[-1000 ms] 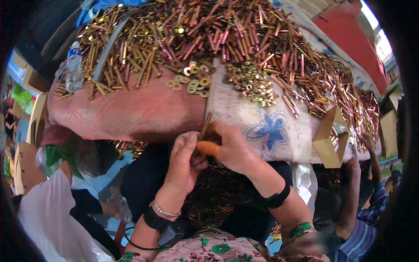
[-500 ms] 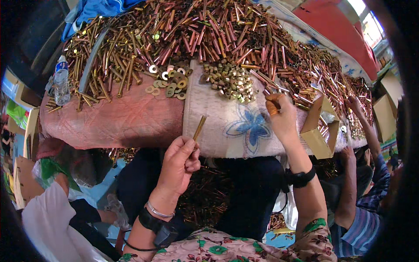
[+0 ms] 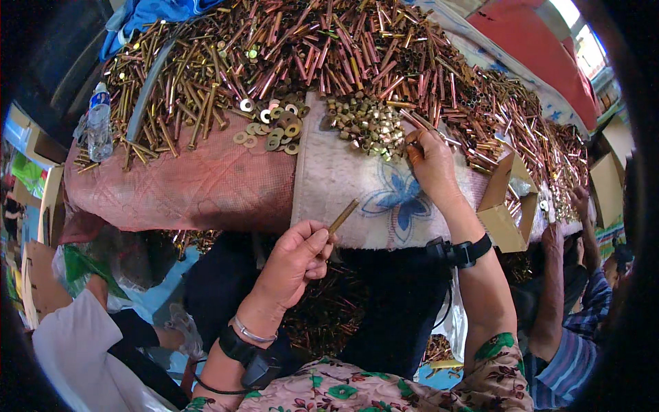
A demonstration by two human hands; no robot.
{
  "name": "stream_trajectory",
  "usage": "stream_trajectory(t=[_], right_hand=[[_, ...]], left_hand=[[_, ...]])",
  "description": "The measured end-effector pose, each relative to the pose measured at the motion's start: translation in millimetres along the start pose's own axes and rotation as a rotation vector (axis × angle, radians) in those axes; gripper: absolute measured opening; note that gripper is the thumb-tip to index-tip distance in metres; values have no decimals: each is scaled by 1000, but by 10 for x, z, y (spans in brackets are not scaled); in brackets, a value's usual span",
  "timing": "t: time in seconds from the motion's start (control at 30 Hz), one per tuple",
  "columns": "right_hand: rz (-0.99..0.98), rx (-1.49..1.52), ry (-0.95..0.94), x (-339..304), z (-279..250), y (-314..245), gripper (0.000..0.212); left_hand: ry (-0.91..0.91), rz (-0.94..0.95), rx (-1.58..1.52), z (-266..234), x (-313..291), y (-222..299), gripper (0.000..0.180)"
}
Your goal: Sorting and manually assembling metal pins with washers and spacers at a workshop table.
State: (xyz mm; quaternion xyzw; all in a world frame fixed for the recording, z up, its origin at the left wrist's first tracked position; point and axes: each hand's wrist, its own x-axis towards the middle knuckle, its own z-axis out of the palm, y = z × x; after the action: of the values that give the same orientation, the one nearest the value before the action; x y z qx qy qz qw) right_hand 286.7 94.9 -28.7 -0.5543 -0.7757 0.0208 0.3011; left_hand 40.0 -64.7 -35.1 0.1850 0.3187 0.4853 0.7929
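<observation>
My left hand (image 3: 298,264) is closed around a gold-coloured bolt (image 3: 343,216), whose shaft sticks out past the thumb, tilted up to the right. Its other end is hidden in my fingers. At the right edge of a pile of small brass-coloured nuts (image 3: 371,127), my right hand (image 3: 434,165) bends down with thumb and fingers drawn together. What its fingertips hold, if anything, is too small to make out. Just beyond that hand lie pinkish-copper metal tubes (image 3: 473,113). Flat washers (image 3: 274,130) are heaped left of the nuts.
Long bolts (image 3: 178,103) cover the left of the cloth-draped table (image 3: 206,185). A water bottle (image 3: 99,127) stands at its left edge. An open cardboard box (image 3: 504,216) sits at the right, near another person's arm (image 3: 549,275). A second person's white sleeve (image 3: 89,343) is at lower left.
My right hand has moved slightly left and away from me, from the tubes to the nuts. The bolt in my left hand has tilted further right. My left hand has shifted slightly right.
</observation>
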Motion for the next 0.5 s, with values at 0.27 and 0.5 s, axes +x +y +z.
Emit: stream_trajectory(t=[0.27, 0.5], right_hand=[[80, -105, 193, -89, -154, 108, 25], [182, -428, -59, -200, -254, 266, 15]], left_hand=[[-12, 55, 18, 45, -3, -7, 14], [-38, 0, -1, -5, 27, -53, 15]])
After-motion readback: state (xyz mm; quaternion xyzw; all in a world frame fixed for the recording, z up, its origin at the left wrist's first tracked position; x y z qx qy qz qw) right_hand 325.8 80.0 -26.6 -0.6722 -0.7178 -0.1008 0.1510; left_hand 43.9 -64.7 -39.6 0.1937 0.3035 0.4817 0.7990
